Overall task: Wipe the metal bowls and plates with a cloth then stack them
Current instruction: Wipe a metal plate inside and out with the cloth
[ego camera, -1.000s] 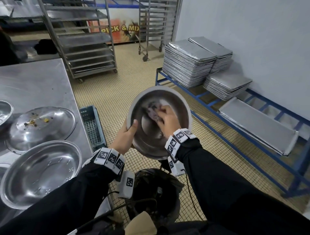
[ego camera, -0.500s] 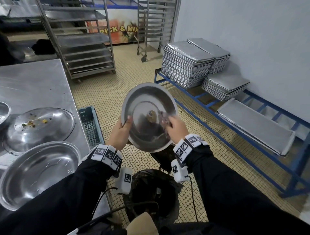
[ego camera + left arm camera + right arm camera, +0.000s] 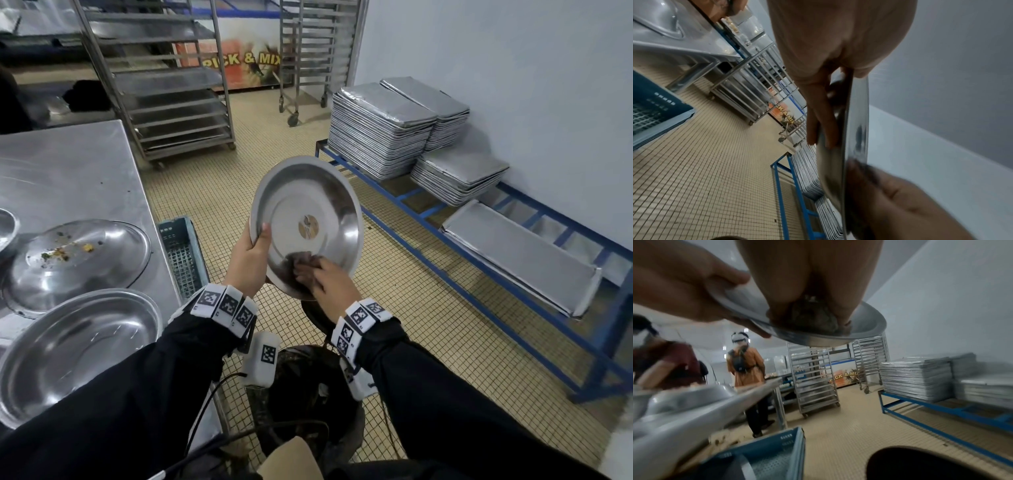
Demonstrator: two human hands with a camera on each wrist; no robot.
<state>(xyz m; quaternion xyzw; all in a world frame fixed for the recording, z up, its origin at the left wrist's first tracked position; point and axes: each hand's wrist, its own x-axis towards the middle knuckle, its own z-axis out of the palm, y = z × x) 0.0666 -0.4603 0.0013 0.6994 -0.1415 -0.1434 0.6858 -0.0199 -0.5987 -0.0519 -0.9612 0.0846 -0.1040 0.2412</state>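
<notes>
the left hand (image 3: 248, 262) grips the tilted metal plate (image 3: 308, 219) by its rim, above the floor. the right hand (image 3: 330, 282) fingers pinch a dark cloth (image 3: 301, 260) against its lower inside.

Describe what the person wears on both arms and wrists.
Both arms are in long black sleeves. The left wrist band and right wrist band are white, printed with black square code markers. A white tagged box hangs under the left wrist, trailing a thin black cable. Both hands are bare.
</notes>
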